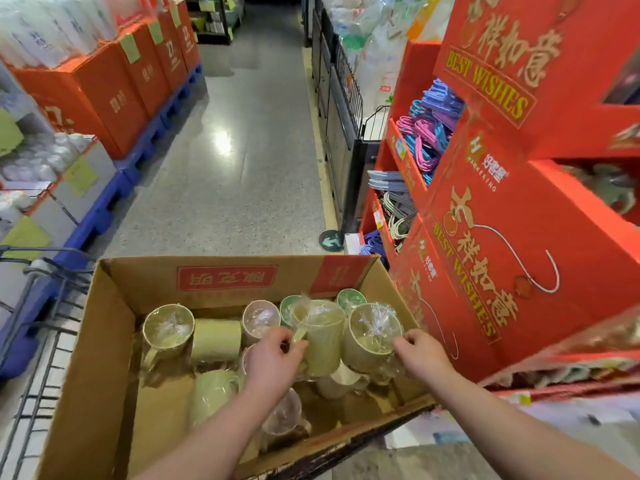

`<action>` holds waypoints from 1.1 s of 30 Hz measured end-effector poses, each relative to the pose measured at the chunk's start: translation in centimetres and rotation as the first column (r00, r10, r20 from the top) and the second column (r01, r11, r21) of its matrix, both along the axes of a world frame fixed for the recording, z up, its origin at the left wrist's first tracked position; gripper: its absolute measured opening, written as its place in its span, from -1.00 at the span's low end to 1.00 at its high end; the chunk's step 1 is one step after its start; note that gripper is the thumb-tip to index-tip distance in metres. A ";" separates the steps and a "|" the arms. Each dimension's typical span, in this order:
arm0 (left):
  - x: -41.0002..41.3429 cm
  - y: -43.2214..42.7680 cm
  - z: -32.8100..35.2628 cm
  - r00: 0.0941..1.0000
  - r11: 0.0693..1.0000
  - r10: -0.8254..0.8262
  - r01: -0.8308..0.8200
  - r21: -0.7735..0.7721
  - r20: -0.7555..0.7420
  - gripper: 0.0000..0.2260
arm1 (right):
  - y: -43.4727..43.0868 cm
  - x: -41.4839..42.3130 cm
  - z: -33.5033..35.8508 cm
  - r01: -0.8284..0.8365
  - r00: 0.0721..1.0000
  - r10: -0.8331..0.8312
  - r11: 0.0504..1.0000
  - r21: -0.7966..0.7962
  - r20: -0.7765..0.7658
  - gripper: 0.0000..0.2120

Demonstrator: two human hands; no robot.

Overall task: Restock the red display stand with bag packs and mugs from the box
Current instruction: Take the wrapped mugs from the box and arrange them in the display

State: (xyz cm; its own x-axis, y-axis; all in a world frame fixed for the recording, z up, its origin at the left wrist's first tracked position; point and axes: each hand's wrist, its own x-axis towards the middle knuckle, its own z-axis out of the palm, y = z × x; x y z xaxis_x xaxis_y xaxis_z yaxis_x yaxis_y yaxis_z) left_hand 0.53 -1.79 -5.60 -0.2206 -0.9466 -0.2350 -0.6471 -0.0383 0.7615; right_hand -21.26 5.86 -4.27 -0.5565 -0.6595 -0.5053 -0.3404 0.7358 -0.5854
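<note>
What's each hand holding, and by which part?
Left hand pinches the middle mug by its handle. Right hand grips the rightmost mug at its right edge; handle not visible.

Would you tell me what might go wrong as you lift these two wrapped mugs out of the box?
1. The right hand pinches the tilted mug at its film-covered rim; the film may slip and the mug drop onto those below.
2. The left hand holds the middle mug by its handle, close against the tilted one; lifting both may knock them together.
3. In the box, the sideways mugs could roll as these come out.
</note>
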 end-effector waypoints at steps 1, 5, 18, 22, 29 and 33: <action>-0.6 0.4 0.3 1.000 1.000 -0.010 0.010 -0.005 -0.008 -0.87 | 0.6 -0.4 0.3 0.013 1.000 -0.013 1.000 0.001 -0.010 -0.77; -2.7 2.0 0.9 0.998 0.999 -0.054 0.054 -0.006 -0.038 -0.86 | 3.3 -1.9 1.4 0.061 0.996 -0.062 0.998 -0.028 -0.059 -0.72; -13.5 15.5 3.1 0.961 0.955 -0.276 0.274 -0.113 0.002 -0.83 | 21.3 -10.4 2.1 0.229 0.971 -0.235 0.967 -0.107 -0.047 -0.77; -17.5 21.3 3.4 0.950 0.951 -0.305 0.300 -0.077 -0.065 -0.80 | 27.7 -13.6 3.1 0.286 0.954 -0.291 0.955 -0.082 -0.068 -0.74; -24.2 29.0 4.3 0.913 0.917 -0.394 0.384 -0.104 -0.103 -0.75 | 36.6 -19.3 4.1 0.391 0.916 -0.397 0.916 -0.094 -0.057 -0.76; -26.7 31.0 4.9 0.898 0.901 -0.429 0.416 -0.125 -0.097 -0.78 | 39.5 -21.5 4.5 0.428 0.897 -0.440 0.888 -0.170 -0.035 -0.72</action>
State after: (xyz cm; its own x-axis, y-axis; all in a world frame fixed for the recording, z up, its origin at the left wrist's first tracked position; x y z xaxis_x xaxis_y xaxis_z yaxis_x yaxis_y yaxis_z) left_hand -26.16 29.21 -0.74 -0.6253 -0.7749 -0.0922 -0.4897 0.2976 0.8195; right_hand -42.74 45.35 0.23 -0.8351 -0.4101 -0.3666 -0.0520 0.7223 -0.6896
